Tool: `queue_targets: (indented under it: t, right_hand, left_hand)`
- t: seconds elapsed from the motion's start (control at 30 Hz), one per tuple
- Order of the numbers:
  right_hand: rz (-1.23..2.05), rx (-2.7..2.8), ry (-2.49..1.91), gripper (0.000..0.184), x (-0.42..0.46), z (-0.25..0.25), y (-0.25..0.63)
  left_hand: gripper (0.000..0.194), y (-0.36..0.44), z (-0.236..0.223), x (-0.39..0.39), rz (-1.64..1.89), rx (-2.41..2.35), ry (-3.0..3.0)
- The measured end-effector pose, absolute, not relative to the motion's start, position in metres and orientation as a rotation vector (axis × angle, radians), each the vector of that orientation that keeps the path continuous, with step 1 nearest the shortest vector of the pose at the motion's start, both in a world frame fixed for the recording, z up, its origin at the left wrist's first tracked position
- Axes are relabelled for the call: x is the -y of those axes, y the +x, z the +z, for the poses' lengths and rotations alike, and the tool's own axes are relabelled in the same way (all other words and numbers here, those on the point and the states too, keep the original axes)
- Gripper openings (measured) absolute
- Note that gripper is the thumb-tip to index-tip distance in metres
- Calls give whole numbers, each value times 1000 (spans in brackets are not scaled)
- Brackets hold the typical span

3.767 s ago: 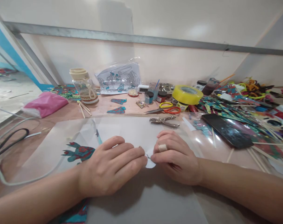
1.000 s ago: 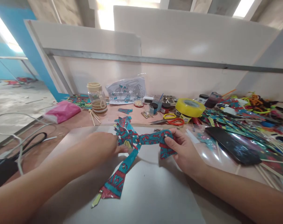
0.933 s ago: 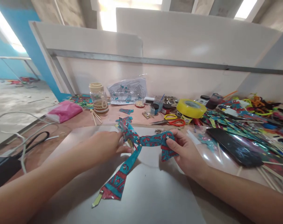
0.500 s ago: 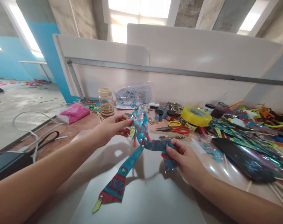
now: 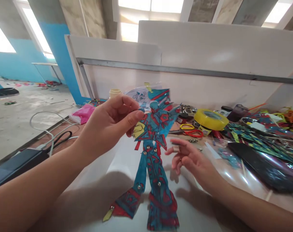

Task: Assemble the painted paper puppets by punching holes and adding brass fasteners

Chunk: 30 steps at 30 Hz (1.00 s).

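My left hand (image 5: 114,120) pinches a jointed shadow puppet (image 5: 158,124) at the side of its upper body and holds it up. The puppet is flat and glossy, painted teal and red with dark lines and some yellow. Metal fasteners join its hips and knees. Both legs hang down, the left one ending in a yellow tip, over a white sheet (image 5: 119,167). To the right of the legs my right hand (image 5: 188,159) is apart from the puppet, its fingers loosely spread and holding nothing.
Behind the puppet are red and yellow handled scissors (image 5: 192,131) and a yellow tape roll (image 5: 210,118). A black phone-like slab (image 5: 259,167) lies right, by a pile of painted pieces (image 5: 255,138). Left are a pink packet (image 5: 82,114), a cable (image 5: 43,112) and a dark box (image 5: 18,166).
My right hand has let go of the puppet's leg, which now hangs straight down. My left hand has brought the puppet closer, showing its front more fully.
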State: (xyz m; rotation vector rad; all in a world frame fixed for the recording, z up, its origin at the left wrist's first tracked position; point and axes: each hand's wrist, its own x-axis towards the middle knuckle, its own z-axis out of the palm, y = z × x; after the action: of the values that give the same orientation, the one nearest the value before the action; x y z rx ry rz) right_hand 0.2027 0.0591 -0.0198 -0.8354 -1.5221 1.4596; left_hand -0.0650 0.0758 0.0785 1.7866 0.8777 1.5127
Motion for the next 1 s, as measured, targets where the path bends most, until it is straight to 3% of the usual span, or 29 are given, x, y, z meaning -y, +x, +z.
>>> queue_targets:
  t: [0.07, 0.43, 0.5, 0.63, 0.73, 0.87, 0.97, 1.0]
  right_hand:
    - [1422, 1470, -764, 65, -64, -17, 205]
    - [1313, 1346, -968, 43, -68, -16, 210]
    - [1174, 1437, -1090, 34, -71, -20, 210]
    - [632, 1630, -1119, 44, -74, -23, 211]
    - [374, 1914, -1115, 38, -69, -22, 211]
    - [378, 2202, -997, 42, -60, -23, 206]
    - [562, 2228, -1047, 16, -58, -19, 202]
    - [699, 2182, -1111, 18, -58, -17, 201]
  left_hand:
    - [9, -60, 79, -68, 1488, -828, 1800]
    - [17, -61, 67, -88, 1471, -979, 1774]
    - [21, -63, 64, -97, 1473, -1015, 1726]
    - [25, -67, 59, -112, 1464, -990, 1623]
    - [24, -64, 58, -109, 1449, -955, 1595]
    - [21, -55, 61, -88, 1392, -829, 1595]
    - [20, -52, 65, -82, 1375, -764, 1547]
    - [20, -53, 65, -84, 1384, -775, 1513]
